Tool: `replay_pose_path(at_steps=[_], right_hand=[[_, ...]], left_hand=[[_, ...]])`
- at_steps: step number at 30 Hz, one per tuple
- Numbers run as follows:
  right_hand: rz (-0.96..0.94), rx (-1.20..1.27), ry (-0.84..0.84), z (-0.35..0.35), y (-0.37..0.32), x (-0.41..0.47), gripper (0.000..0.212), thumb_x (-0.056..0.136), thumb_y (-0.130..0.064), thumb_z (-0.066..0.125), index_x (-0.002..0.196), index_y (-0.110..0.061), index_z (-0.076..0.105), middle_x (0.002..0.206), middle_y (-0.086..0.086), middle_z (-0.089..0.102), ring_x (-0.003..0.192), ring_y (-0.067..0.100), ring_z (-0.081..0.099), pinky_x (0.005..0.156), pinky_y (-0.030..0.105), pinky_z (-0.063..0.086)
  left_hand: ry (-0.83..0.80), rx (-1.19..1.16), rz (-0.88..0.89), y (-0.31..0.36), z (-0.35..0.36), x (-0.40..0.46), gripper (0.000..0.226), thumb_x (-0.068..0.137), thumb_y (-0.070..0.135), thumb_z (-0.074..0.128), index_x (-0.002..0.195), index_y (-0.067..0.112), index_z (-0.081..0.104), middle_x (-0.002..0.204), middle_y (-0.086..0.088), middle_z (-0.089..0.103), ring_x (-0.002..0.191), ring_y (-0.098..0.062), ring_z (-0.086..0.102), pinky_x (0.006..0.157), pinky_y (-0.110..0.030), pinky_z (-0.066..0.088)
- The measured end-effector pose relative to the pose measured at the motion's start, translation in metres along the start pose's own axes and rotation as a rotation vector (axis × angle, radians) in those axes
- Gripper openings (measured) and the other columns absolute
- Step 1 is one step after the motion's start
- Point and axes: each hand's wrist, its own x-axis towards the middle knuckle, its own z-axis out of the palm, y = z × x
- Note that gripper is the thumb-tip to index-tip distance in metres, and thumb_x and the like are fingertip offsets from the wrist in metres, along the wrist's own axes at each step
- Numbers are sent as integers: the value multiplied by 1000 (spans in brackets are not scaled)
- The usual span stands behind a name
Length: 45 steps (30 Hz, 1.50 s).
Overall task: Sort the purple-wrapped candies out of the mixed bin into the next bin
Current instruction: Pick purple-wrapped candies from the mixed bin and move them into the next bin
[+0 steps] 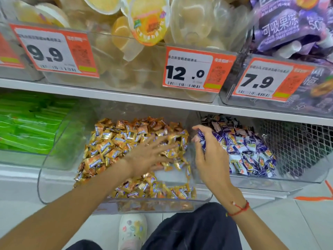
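Head view: your left hand [149, 156] lay spread, fingers straight, on orange candies in the mixed bin [59, 177]. Just right, your right hand [207, 152] pinched purple-wrapped candies [201, 138] over the next bin's [288, 183] near-left edge.

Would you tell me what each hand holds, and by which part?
The right hand grips purple candies bunched in its curled fingers. The left hand lies flat on the orange candies, holding nothing.
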Motion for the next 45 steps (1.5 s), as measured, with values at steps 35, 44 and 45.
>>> replay_pose_path(at_steps=[35,44,45], right_hand=[[47,-101,-8,-4,-12,2,28,94,-16,53,121,-16,56,59,0,52,42,10,37,39,23,14],[31,-87,-27,-7,-13,0,27,94,-18,51,120,-18,56,53,-3,44,40,10,37,40,23,12],[37,-79,-26,-7,-12,0,27,95,-18,51,121,-18,56,52,-5,42,40,9,36,40,23,13]], left_hand=[[-101,-476,-564,1,-15,-2,60,89,72,20,144,55,5,159,13,0,146,-31,-9,109,-68,-5],[-238,-213,-428,-3,-40,-86,52,95,54,40,144,47,26,159,8,11,147,-23,0,114,-57,-2],[-227,-145,-495,-11,-45,-94,50,97,49,40,145,45,27,158,6,13,147,-23,2,114,-55,-1]])
